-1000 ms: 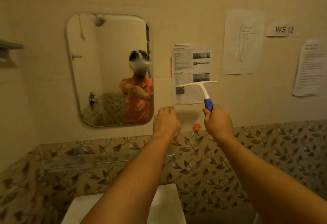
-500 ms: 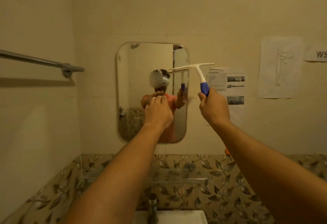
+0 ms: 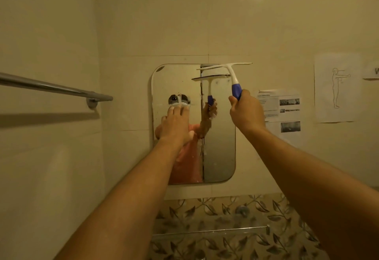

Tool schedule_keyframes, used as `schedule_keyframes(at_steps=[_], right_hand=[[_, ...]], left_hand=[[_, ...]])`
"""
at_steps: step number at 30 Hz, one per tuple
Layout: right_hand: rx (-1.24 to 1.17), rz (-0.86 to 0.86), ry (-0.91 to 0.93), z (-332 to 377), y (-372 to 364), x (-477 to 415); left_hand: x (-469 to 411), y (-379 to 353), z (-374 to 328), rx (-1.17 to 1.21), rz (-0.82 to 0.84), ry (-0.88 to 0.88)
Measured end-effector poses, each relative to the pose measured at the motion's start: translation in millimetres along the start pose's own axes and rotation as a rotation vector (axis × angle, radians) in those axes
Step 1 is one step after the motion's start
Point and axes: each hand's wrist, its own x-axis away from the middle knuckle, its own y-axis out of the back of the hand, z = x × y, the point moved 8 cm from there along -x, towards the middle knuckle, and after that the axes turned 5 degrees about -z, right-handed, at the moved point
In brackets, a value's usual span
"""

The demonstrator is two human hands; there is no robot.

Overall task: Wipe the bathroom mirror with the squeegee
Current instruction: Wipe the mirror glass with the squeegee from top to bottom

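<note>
The right hand (image 3: 246,112) curls round the blue handle of the squeegee (image 3: 226,68), its white blade level at the upper right corner of the mirror (image 3: 219,147), mid-frame, while the left hand (image 3: 176,125) lies straight-fingered at the glass. Specks across the glass suggest the wiping has barely begun. A towel bar (image 3: 51,87) juts at left; papers (image 3: 336,87) hang at right, leaf-patterned tiles (image 3: 225,243) below.

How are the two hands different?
The right hand grips the squeegee by its blue handle; the left hand holds nothing. The right hand's fingers are curled; the left hand's are stretched out in front of the mirror. Both reach toward the mirror.
</note>
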Motion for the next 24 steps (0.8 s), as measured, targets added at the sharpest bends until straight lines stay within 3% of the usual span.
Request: schedule_keyframes(at_steps=[11,24], right_hand=[[0.056,-0.022,-0.005,14,-33,-18],[0.034,-0.025,0.003,6,-58,-41]], left_hand=[[-22,-32,29,-0.108,0.079,0.014],[-44,-68,32,-0.198,0.019,0.014]])
